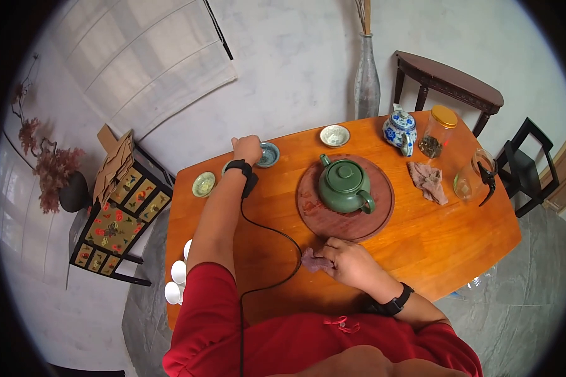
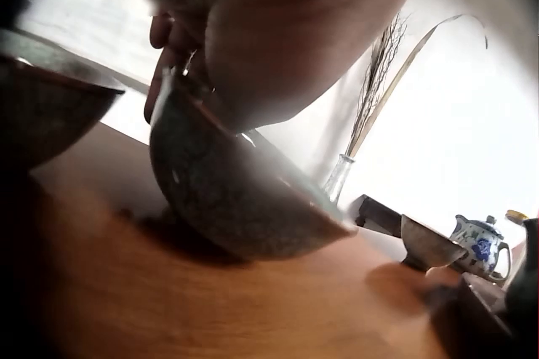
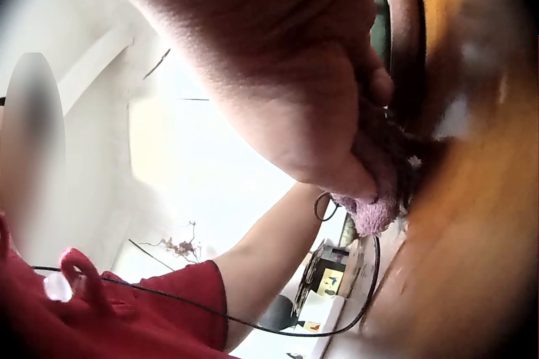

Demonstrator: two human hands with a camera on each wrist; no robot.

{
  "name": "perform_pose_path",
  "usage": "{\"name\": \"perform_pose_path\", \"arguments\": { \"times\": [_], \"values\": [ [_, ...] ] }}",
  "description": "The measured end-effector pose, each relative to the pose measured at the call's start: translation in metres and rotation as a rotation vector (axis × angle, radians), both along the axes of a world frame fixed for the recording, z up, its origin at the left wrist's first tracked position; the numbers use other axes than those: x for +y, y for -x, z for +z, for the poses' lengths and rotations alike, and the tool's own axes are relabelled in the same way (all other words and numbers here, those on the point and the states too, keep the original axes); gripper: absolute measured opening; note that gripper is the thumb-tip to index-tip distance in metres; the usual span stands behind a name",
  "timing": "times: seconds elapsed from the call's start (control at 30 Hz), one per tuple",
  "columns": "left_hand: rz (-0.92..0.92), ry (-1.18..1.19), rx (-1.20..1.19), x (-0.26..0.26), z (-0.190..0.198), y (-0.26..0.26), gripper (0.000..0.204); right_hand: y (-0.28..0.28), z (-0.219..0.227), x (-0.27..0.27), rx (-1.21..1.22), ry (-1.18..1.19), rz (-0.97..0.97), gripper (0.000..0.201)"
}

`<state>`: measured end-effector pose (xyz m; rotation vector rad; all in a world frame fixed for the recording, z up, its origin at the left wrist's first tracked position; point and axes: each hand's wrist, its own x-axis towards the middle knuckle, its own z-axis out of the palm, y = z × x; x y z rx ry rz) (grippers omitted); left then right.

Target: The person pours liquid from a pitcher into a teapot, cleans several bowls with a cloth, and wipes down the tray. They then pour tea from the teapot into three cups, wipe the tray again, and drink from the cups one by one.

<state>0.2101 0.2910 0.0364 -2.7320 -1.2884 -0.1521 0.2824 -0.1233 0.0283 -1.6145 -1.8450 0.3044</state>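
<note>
My left hand (image 1: 247,149) reaches to the far left edge of the table and pinches the rim of a blue ceramic bowl (image 1: 268,154). In the left wrist view, fingers drop behind the near end of this bowl's rim (image 2: 244,182), close over the wood. A second bowl (image 2: 50,111) stands beside it, partly hidden under my wrist in the head view. Near the front edge, my right hand (image 1: 352,262) grips a bunched purple cloth (image 1: 316,261), low over the tabletop. The cloth (image 3: 370,214) pokes out below my fingers in the right wrist view.
A green teapot (image 1: 344,185) sits on a round reddish board (image 1: 377,220). Around it are a pale bowl (image 1: 335,136), yellow-green bowl (image 1: 204,184), blue-white teapot (image 1: 399,131), lidded jar (image 1: 437,132), brown cloth (image 1: 428,182), glass pitcher (image 1: 468,182) and white cups (image 1: 178,272). A black cable (image 1: 289,239) crosses the table.
</note>
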Motion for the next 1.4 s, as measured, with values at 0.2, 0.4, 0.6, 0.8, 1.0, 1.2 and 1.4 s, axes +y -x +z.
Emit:
{"name": "perform_pose_path", "arguments": {
  "times": [0.2,0.4,0.6,0.8,1.0,1.2,1.4],
  "values": [
    [-0.248,0.007,-0.446,-0.04,0.023,0.016,0.012,-0.002,0.016,0.0,0.205,-0.074,-0.033,0.027],
    [-0.129,0.874,-0.872,-0.18,0.024,0.086,0.02,-0.001,0.017,0.003,0.388,-0.366,-0.125,0.03],
    [0.041,1.494,-1.005,-0.289,0.001,0.111,0.029,0.007,0.012,0.006,0.378,-0.373,-0.178,0.028],
    [-0.032,1.446,-1.039,-0.32,0.004,0.098,0.046,0.024,0.001,0.004,0.13,-0.3,-0.127,0.027],
    [-0.279,0.961,-0.925,-0.305,-0.024,0.102,0.035,-0.004,0.014,-0.002,0.036,-0.198,0.177,0.019],
    [-0.293,1.024,-0.859,-0.312,-0.002,0.094,0.031,0.0,0.015,-0.002,-0.057,-0.328,-0.001,0.026],
    [-0.303,0.489,-0.834,-0.318,-0.004,0.09,0.027,0.024,0.004,-0.001,0.226,0.007,-0.078,0.021]
  ]
}}
